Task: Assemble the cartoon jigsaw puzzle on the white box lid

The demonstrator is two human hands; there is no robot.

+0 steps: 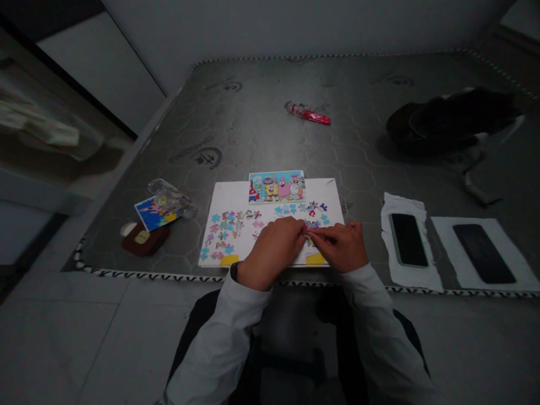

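The left hand and right hand meet at the fingertips above the white board, but I cannot tell if they pinch a piece. Many puzzle pieces lie on this board, under one picture card. One clear container lies on its side on a blue card; its contents are hard to tell. Two phones lie to the right.

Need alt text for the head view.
The left hand and right hand meet over scattered jigsaw pieces on a white board, beneath a cartoon picture card. Two phones lie on white sheets to the right, on a dark mat.
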